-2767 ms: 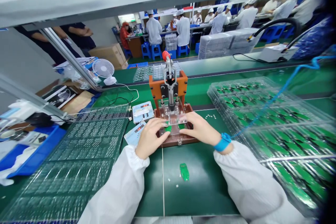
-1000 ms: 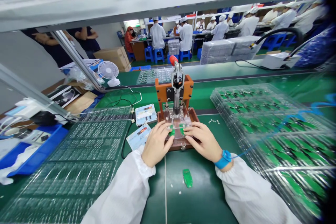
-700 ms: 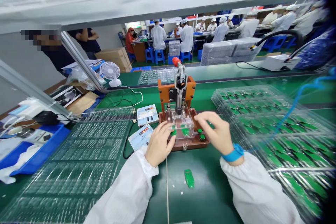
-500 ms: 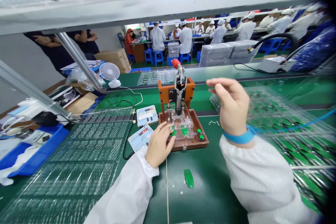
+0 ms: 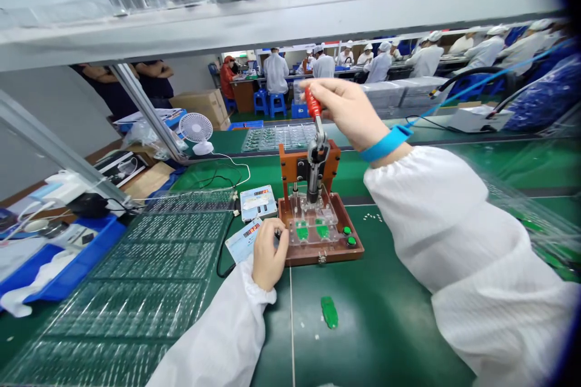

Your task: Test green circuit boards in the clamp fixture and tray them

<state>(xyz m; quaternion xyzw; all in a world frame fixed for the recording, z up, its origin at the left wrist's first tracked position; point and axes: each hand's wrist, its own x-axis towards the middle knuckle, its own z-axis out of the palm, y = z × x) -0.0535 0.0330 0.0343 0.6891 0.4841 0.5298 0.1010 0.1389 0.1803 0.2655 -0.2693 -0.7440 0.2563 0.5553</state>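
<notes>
My right hand (image 5: 347, 109) is closed around the red handle (image 5: 313, 102) of a toggle clamp on a test fixture. This fixture has an orange upright frame (image 5: 333, 160) on a brown wooden base (image 5: 347, 256). Two green circuit boards (image 5: 322, 229) lie in its clear plastic holder, beneath the clamp. At the base's left edge is my left hand (image 5: 269, 251), its fingers curled towards the thumb; what they grip, if anything, is hidden. Two green buttons (image 5: 351, 242) sit at the base's right. Nearer to me, a loose green board (image 5: 329, 312) lies on the green mat.
Two light-blue meter boxes (image 5: 258, 202) with red digits stand left of the fixture. Clear trays (image 5: 149, 272) cover the left side; more trays with green boards (image 5: 551, 254) lie right. A small white fan (image 5: 196, 130) stands behind. A metal shelf beam (image 5: 290, 18) crosses overhead.
My right hand has moved left and up onto the red handle, which is now more upright. My left hand has drawn back from the clear holder to the base's left edge, fingers curling.
</notes>
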